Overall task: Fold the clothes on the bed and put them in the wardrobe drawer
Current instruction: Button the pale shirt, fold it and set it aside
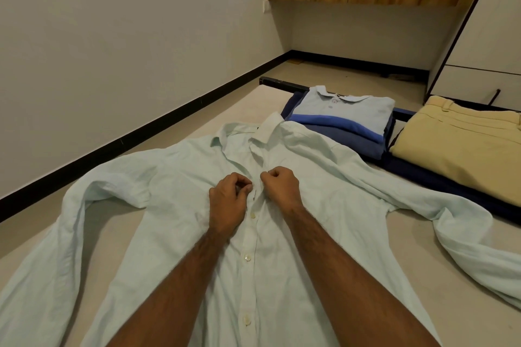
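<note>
Pale mint dress shirt (197, 262) is spread face up across the bed (423, 304), sleeves flung out both ways, the left one running to the bed edge by the wall, the right one trailing toward the near right corner. Bare mattress shows on both sides of the body, so there's room there. Left hand (228, 203) and right hand (280, 184) sit close together at the chest placket, fingers curled and pinching the shirt fabric around a button spot. Buttons lower down look done up.

Behind the collar, touching it, is a folded polo stack (346, 118). Just right of that, folded beige trousers (462, 144) lie on a navy cloth (439, 180), which the right sleeve overlaps. White wardrobe (479, 59) stands at the far right. No labels or writing readable anywhere.
</note>
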A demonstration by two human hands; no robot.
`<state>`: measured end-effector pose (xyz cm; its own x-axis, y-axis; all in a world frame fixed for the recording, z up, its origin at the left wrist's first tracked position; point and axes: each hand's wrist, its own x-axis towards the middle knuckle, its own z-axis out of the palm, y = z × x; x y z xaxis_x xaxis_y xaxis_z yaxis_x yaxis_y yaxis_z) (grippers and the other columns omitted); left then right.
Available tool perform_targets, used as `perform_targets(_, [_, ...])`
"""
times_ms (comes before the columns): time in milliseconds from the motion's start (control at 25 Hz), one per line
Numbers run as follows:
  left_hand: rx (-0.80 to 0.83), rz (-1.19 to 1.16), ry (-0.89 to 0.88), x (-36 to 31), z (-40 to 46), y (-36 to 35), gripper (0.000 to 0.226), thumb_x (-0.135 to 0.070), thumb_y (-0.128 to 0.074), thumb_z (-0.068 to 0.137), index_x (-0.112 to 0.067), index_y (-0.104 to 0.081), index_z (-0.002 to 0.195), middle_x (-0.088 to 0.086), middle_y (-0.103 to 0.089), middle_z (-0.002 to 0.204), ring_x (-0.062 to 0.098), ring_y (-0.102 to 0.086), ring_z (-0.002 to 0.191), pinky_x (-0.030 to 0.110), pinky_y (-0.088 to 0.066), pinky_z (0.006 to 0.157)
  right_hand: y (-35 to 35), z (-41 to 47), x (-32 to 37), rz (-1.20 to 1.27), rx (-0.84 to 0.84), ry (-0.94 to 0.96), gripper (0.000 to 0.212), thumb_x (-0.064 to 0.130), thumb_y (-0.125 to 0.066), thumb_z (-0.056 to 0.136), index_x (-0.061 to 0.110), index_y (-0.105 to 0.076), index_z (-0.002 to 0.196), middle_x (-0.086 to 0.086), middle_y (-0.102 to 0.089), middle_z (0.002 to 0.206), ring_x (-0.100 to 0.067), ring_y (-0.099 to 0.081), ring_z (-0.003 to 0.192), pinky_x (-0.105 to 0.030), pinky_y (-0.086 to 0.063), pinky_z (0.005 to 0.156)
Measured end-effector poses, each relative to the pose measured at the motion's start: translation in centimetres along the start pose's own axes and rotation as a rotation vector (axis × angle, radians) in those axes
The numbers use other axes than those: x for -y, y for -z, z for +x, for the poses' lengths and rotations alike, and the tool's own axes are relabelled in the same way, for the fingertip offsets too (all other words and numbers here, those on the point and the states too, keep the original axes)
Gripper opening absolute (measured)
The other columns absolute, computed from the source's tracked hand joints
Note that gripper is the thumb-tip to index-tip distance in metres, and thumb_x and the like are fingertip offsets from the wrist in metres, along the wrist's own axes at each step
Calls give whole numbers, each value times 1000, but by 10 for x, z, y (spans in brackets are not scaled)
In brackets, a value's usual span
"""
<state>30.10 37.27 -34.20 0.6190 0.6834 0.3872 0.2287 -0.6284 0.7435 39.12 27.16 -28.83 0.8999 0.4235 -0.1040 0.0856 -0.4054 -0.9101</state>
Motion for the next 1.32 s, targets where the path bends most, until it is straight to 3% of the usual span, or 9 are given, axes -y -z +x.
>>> perform_targets(120, [24,-154,85,1,1,1,10,-26,-71,87,-33,-64,85,-20,-69,85,1,-65,84,48,-49,93,-2,-5,-9,29,0,40,10,19,-72,83,10,-68,84,2,-70,82,-17,-65,82,-30,-52,76])
perform_targets(280, [123,-293,222,-4,8,7,11,-14,-72,87,-25,-71,87,-10,-74,86,7,-70,86,43,-56,90,-11,-8,-17,55,-62,73,16,27,-81,81,14,-75,89,6,-73,81,-10,-68,79,-24,-53,75])
perform_targets(560, [266,-340,388,-6,27,16,12,-8,-75,86,-11,-68,95,10,-73,91,20,-72,88,37,-57,91,-20,-14,-26,24,-58,133,15,33,-74,83,22,-80,91,9,-76,81,-6,-70,76,-29,-57,74])
perform_targets(680, [285,-350,414,-12,30,17,13,-2,-73,87,-6,-65,97,8,-70,83,15,-70,79,32,-56,85,-20,-13,-28,54,-10,128,14,30,-71,82,21,-80,86,8,-76,76,-5,-69,72,-27,-56,69])
perform_targets(800, [344,-352,488,-17,38,22,14,0,-71,87,-2,-66,99,8,-71,86,15,-68,78,25,-54,74,-13,-9,-28,185,75,49,21,25,-61,78,12,-72,66,-4,-67,62,-12,-56,59,-33,-48,62])
perform_targets(960, [369,-281,498,-24,39,28,1,-6,-71,88,-7,-71,88,5,-71,83,13,-63,73,19,-48,58,-3,-6,-30,246,142,56,10,16,-72,82,18,-82,80,1,-77,75,-17,-74,76,-34,-62,80])
perform_targets(1120, [378,-274,479,-24,38,28,23,-28,-78,84,-6,-74,87,1,-75,82,8,-64,74,19,-46,66,-5,-7,-31,225,153,81,13,17,-88,72,19,-82,84,4,-78,77,-13,-76,77,-36,-62,83])
perform_targets(1320, [345,-216,452,-24,36,25,5,-5,-76,69,-10,-74,70,1,-74,80,14,-66,83,26,-51,71,-5,-6,-30,221,150,92,18,17,-92,70,15,-81,85,4,-78,77,-11,-75,76,-30,-62,79])
